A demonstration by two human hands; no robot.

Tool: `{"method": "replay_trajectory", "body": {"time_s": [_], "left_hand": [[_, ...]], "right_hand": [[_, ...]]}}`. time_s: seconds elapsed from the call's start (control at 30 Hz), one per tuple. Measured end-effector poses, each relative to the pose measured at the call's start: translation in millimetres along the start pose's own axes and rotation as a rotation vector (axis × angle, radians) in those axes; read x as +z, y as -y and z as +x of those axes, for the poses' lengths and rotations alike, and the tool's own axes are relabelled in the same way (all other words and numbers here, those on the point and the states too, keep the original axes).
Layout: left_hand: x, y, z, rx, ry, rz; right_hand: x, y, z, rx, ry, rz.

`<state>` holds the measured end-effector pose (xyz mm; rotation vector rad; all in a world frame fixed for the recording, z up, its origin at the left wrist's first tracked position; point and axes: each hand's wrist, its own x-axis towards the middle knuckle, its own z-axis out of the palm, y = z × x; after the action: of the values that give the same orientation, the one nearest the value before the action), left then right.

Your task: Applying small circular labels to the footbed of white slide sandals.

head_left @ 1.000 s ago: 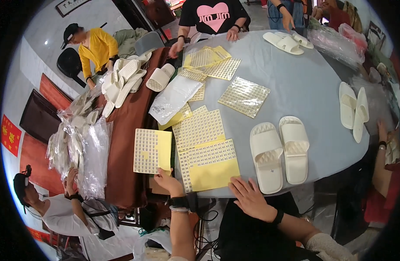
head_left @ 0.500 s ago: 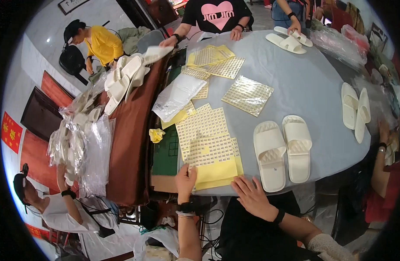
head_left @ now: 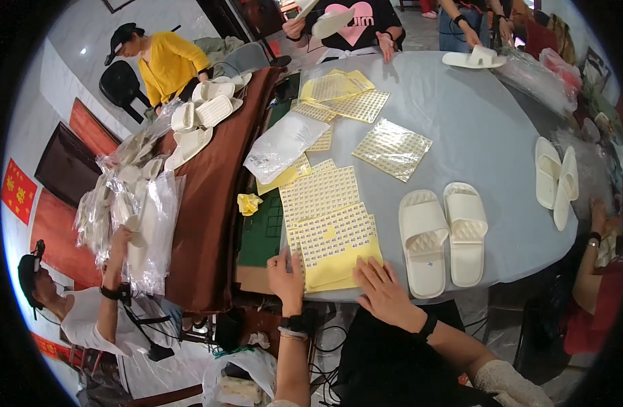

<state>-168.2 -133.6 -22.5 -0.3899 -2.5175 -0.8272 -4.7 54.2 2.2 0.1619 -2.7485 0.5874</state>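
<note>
Under my hands lies a stack of yellow-backed sticker sheets (head_left: 337,239) at the table's near edge, the top one set slightly askew and partly peeled. My right hand (head_left: 389,293) rests with outstretched fingers on the bare yellow lower right corner of that top sheet. At the lower left edge of the stack is my left hand (head_left: 285,279), thumb and fingers apart, nothing gripped in it. Just right of the stack stand two white slippers, a left one (head_left: 424,244) with a small mark on its insole and a right one (head_left: 466,234).
More sticker sheets (head_left: 352,102), a plastic-wrapped pack (head_left: 393,149), a white plastic bag (head_left: 284,146) and crumpled yellow paper (head_left: 249,204) lie farther off. Slippers (head_left: 209,108) and clear bags (head_left: 152,234) fill the brown table at left. Co-workers handle slippers around the tables.
The top sheet has turned and shifted up and right; my left hand has come off it to its edge. The person opposite has raised slippers; at far right a pair was brought together.
</note>
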Motion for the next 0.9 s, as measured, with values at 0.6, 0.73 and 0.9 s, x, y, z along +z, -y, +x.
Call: {"method": "replay_trajectory", "body": {"time_s": [0.6,0.73,0.9], "left_hand": [[-3,-37,106,0.321,0.259,-0.030],[31,-37,136,0.571,0.646,0.160],[52,-25,154,0.466,0.931,0.137]], "right_hand": [[12,-7,-5,-0.022,-0.084,0.038],[10,-7,-6,-0.008,-0.036,0.025],[14,-11,-9,0.039,-0.060,0.026]]}}
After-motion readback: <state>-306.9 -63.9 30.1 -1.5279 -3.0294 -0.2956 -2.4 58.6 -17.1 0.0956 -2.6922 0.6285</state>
